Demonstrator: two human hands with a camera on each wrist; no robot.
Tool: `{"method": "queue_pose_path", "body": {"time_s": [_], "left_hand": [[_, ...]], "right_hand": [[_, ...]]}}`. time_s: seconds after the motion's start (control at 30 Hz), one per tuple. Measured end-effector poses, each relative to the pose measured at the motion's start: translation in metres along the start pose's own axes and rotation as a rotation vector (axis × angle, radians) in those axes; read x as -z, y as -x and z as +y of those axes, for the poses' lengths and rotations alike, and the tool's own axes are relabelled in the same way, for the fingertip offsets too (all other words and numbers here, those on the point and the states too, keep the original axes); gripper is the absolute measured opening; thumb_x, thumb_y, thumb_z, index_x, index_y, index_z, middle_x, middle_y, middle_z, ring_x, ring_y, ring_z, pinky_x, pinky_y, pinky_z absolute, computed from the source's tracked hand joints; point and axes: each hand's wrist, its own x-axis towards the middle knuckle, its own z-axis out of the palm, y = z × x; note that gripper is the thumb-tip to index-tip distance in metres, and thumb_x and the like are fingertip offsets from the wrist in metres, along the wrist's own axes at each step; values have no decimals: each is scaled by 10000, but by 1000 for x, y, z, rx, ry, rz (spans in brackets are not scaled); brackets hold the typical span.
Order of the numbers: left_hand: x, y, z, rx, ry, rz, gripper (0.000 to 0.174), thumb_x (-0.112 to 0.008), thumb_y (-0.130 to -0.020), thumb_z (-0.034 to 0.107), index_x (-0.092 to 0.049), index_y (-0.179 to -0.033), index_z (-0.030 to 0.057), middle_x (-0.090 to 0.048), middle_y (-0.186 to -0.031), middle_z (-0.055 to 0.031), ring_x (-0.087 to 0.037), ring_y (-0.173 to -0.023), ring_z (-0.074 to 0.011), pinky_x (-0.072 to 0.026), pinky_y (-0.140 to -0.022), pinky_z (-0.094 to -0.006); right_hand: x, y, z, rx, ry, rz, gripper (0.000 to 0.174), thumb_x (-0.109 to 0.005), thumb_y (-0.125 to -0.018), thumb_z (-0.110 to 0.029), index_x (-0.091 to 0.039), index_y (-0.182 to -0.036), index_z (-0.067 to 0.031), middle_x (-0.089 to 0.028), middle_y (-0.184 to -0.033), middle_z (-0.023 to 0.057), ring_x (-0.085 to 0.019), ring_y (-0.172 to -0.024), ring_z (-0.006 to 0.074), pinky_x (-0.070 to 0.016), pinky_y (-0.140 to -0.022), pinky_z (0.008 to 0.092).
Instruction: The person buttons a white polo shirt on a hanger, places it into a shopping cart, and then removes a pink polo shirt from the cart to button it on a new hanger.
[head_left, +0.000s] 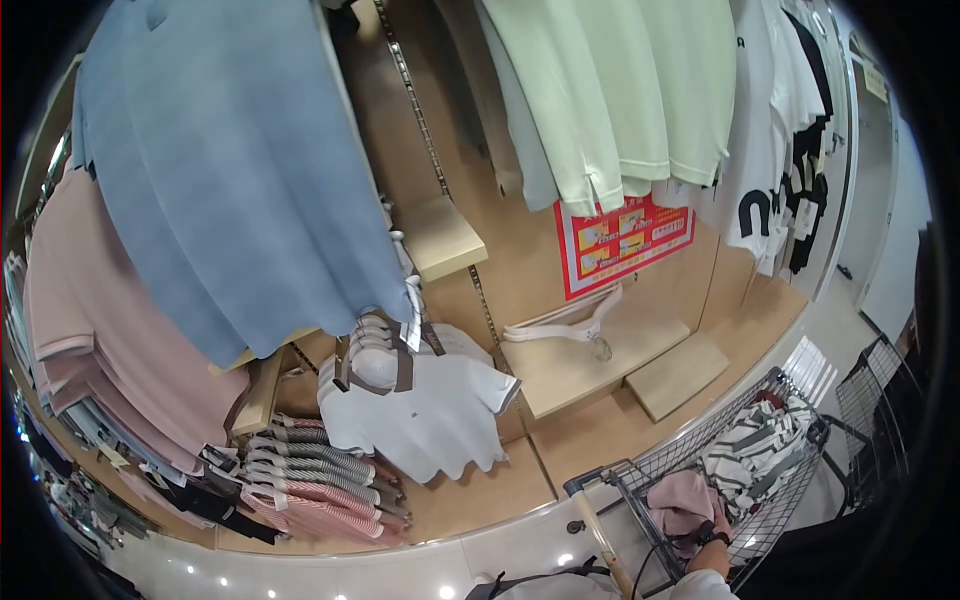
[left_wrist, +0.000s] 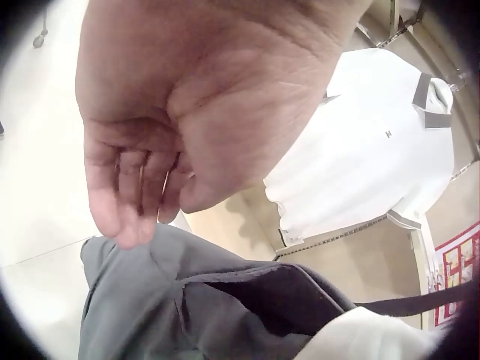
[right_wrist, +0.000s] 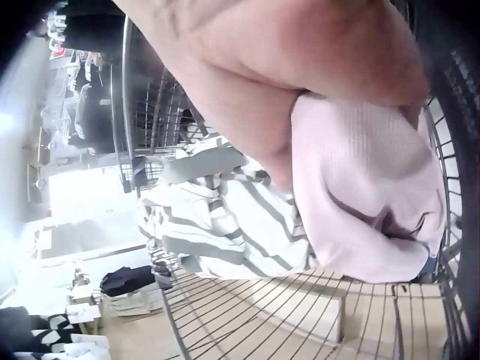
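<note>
My right hand point(head_left: 716, 532) reaches down into a wire shopping cart point(head_left: 572, 484) at the lower right of the head view. In the right wrist view, a pink knit garment point(right_wrist: 367, 187) is held between the thumb and fingers, its lower part hanging in folds. Beside it lies a crumpled white garment with dark stripes point(right_wrist: 240, 217). My left hand point(left_wrist: 180, 112), seen only in its own wrist view, hangs with fingers loosely curled and nothing in them. Below it are grey trousers point(left_wrist: 210, 307), and a white polo shirt point(left_wrist: 360, 142) hangs beyond.
Blue shirts point(head_left: 230, 180), pink shirts point(head_left: 120, 320) and pale green shirts point(head_left: 620, 90) hang along the wall. Striped shirts point(head_left: 330, 490) hang lower left. Empty hangers point(head_left: 570, 325) lie on a wooden shelf point(head_left: 550, 385) below a red sign point(head_left: 628, 245).
</note>
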Motion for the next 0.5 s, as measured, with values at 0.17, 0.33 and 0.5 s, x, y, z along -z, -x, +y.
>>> {"method": "queue_pose_path", "body": {"time_s": [0.17, 0.33, 0.5], "left_hand": [[-14, -21, 11, -43, 52, -20, 323, -680, -741, 137, -656, -1015, -31, -665, -955, -167, -660, -811, -275, -547, -717, -374], [-30, -22, 14, -59, 106, -7, 334, -689, -730, 137, -660, -1017, -31, -663, -961, -168, -659, -823, -277, -546, -731, -377], [-43, 3, 103, -73, 209, 122, 290, -530, -950, 189, -607, -1102, -45, -681, -965, -162, -660, -774, -234, -569, -647, -337]], "right_hand": [[65, -84, -57, -567, -1852, -793, 321, -585, -907, -268, -643, -1103, -20, -670, -1078, 140, -651, -941, 290, -535, -840, 432], [178, -102, -111, -171, -1990, -501, 388, -585, -949, -252, -526, -1262, -30, -596, -1251, 99, -586, -1100, 260, -462, -985, 403], [282, -77, -174, 23, -2312, -304, 325, -548, -977, -237, -556, -1237, -42, -604, -1244, 91, -577, -1139, 229, -431, -1028, 377]]}}
